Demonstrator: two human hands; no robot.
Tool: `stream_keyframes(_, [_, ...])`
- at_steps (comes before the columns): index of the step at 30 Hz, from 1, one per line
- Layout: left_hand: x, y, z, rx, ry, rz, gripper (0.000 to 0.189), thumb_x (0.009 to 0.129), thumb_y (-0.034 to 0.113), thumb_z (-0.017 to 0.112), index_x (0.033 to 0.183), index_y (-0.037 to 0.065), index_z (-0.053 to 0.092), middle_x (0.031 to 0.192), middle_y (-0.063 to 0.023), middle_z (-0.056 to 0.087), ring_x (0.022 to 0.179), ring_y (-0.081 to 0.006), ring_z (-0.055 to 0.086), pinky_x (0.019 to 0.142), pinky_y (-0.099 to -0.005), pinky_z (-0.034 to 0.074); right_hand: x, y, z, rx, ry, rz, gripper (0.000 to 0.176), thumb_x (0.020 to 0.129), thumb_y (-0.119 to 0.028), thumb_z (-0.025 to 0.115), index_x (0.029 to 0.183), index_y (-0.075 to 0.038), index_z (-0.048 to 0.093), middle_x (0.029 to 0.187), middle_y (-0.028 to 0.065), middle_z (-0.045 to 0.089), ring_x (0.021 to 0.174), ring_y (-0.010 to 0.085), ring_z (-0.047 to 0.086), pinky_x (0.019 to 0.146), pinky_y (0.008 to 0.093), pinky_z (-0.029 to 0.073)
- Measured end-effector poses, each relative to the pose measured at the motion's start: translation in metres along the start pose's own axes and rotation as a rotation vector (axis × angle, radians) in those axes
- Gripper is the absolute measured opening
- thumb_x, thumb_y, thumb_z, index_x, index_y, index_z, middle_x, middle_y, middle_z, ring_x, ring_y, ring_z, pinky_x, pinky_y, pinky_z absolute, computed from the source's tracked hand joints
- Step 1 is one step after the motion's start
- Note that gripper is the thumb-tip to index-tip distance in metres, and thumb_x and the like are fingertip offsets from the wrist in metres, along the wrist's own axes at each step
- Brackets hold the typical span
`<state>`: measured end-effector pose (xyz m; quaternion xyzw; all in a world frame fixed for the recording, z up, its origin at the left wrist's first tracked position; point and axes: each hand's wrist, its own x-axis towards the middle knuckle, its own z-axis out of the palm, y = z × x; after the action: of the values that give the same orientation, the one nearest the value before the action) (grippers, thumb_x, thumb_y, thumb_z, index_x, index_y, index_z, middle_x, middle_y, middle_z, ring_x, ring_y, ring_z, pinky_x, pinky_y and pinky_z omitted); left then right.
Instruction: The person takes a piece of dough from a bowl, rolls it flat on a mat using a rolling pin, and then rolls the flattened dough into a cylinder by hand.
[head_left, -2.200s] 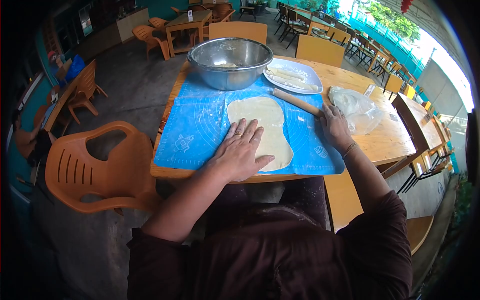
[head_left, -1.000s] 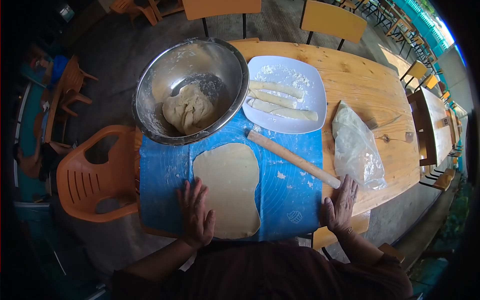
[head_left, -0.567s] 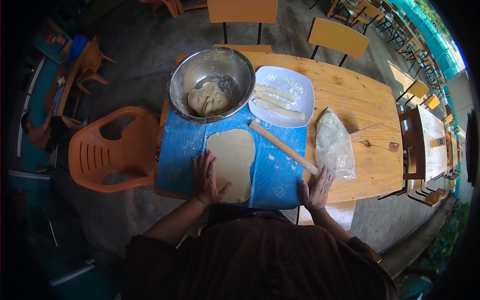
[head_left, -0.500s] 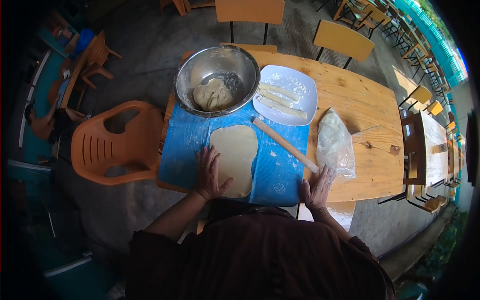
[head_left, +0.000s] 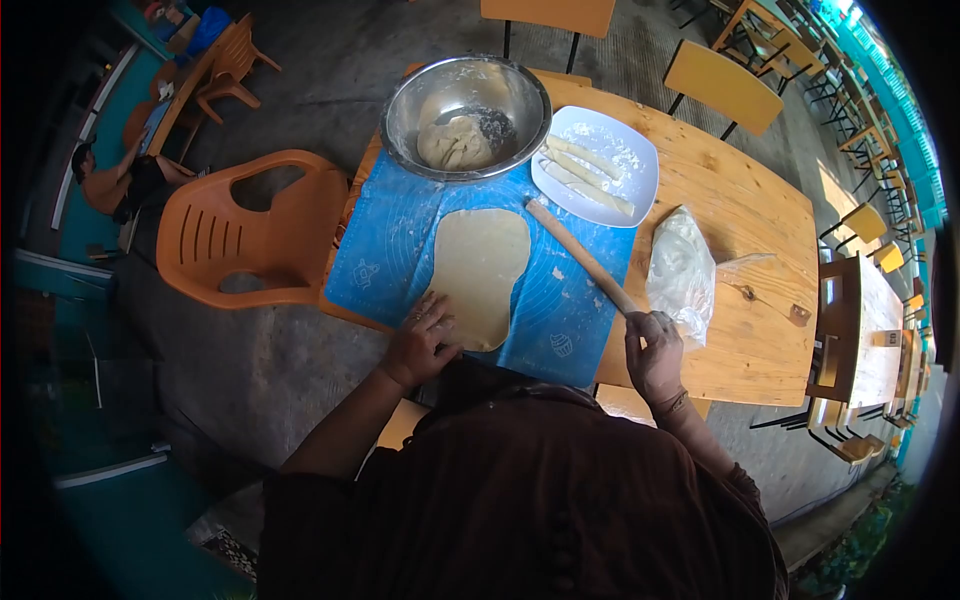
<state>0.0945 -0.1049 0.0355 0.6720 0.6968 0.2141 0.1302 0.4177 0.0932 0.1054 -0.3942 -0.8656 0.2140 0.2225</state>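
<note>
A flattened oblong sheet of dough [head_left: 480, 270] lies on the blue mat [head_left: 385, 240]. My left hand [head_left: 423, 338] rests at the sheet's lower left edge, its fingers apart and holding nothing. My right hand [head_left: 655, 355] is closed round the lower end of a wooden rolling pin [head_left: 580, 252], which slants across the mat to the right of the sheet. Behind the sheet, a metal bowl [head_left: 400, 150] holds a lump of dough [head_left: 455, 144]. Dough strips [head_left: 585, 170] and loose flour lie on a white plate [head_left: 645, 180].
A clear plastic bag [head_left: 682, 275] sits right of the rolling pin on the wooden table [head_left: 760, 340]. An orange chair [head_left: 250, 230] stands at the table's left side. Farther left, a person [head_left: 110, 185] sits. More chairs and tables stand behind and to the right.
My right hand has closed on the rolling pin's lower end. My left hand's fingers have drawn in to the dough's lower left edge. The view has shifted, so the table appears higher and farther right.
</note>
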Motion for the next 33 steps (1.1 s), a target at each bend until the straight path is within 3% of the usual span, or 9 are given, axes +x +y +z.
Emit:
stream_keyframes(2, [0.003,0.003,0.003,0.027,0.001,-0.003,0.05,0.086,0.035,0.068,0.117,-0.004,0.063,0.145,-0.025,0.043,0.138,-0.0452,0.036,0.114,-0.056,0.029,0.009,-0.018,0.005,0.116,-0.113,0.017,0.019,0.088,-0.004,0.061,0.107,-0.001,0.064,0.097,0.0196,0.065,0.093,0.039,0.062,0.081,0.0467,0.049])
stream_keyframes(4, [0.015,0.006,0.003,0.149,0.038,0.048,0.06,0.091,0.037,0.06,0.134,-0.004,0.05,0.151,-0.0263,0.034,0.142,-0.0479,0.027,0.116,-0.0587,0.022,0.019,-0.034,0.024,0.11,-0.217,-0.135,0.037,0.094,-0.01,0.058,0.128,0.003,0.056,0.126,0.025,0.059,0.12,0.042,0.055,0.102,0.0462,0.043])
stream_keyframes(6, [0.035,0.001,0.011,0.168,0.093,0.025,0.064,0.093,0.037,0.057,0.139,-0.005,0.042,0.153,-0.0272,0.028,0.144,-0.0484,0.023,0.116,-0.0598,0.018,0.032,-0.055,0.073,0.013,-0.273,-0.323,0.056,0.096,-0.019,0.056,0.143,0.004,0.038,0.149,0.0277,0.037,0.142,0.0419,0.032,0.118,0.0475,0.025])
stream_keyframes(8, [0.046,-0.007,0.028,0.183,0.15,0.004,0.068,0.094,0.036,0.054,0.144,-0.005,0.035,0.156,-0.0281,0.023,0.145,-0.049,0.018,0.117,-0.0609,0.015,0.044,-0.074,0.102,0.113,-0.382,-0.345,0.067,0.097,-0.027,0.054,0.149,0.005,0.026,0.157,0.0282,0.02,0.148,0.0416,0.014,0.121,0.0493,0.011])
stream_keyframes(15, [0.04,-0.011,0.037,0.205,0.125,0.056,0.078,0.09,0.037,0.057,0.148,-0.005,0.027,0.154,-0.032,0.022,0.145,-0.0493,0.018,0.118,-0.0605,0.012,0.084,-0.103,0.191,-0.021,-0.341,-0.44,0.079,0.095,-0.045,0.05,0.149,0.008,0.025,0.157,0.03,0.019,0.148,0.0427,0.016,0.121,0.0516,0.01])
stream_keyframes(21, [0.033,-0.018,0.025,0.073,0.033,0.108,0.078,0.088,0.036,0.059,0.146,-0.007,0.029,0.154,-0.0321,0.022,0.145,-0.0502,0.017,0.118,-0.0591,0.012,0.126,-0.088,0.204,-0.27,-0.133,-0.139,0.083,0.094,-0.049,0.05,0.147,0.01,0.026,0.156,0.0309,0.021,0.147,0.0439,0.015,0.12,0.0538,0.01])
stream_keyframes(27, [0.041,-0.036,0.024,0.16,0.02,0.106,0.079,0.091,0.038,0.053,0.144,-0.014,0.027,0.154,-0.0334,0.021,0.146,-0.0488,0.015,0.119,-0.0576,0.009,0.068,-0.116,0.201,-0.063,-0.369,-0.302,0.083,0.094,-0.049,0.049,0.149,0.008,0.025,0.156,0.0295,0.02,0.148,0.0432,0.014,0.121,0.0528,0.009])
stream_keyframes(29, [0.036,-0.039,0.013,0.158,-0.016,0.113,0.077,0.092,0.038,0.05,0.143,-0.016,0.029,0.154,-0.0339,0.021,0.146,-0.0479,0.013,0.12,-0.0569,0.006,0.066,-0.104,0.192,-0.076,-0.311,-0.347,0.079,0.096,-0.047,0.048,0.147,0.01,0.027,0.154,0.0327,0.022,0.146,0.0469,0.018,0.12,0.0539,0.011])
stream_keyframes(33, [0.058,-0.042,-0.012,0.224,-0.114,0.075,0.076,0.093,0.035,0.049,0.142,-0.019,0.029,0.155,-0.0332,0.019,0.148,-0.0461,0.008,0.12,-0.0553,0.001,0.078,-0.104,0.192,-0.308,-0.152,-0.023,0.083,0.095,-0.049,0.048,0.148,0.01,0.025,0.155,0.0329,0.021,0.146,0.0473,0.015,0.12,0.0551,0.009])
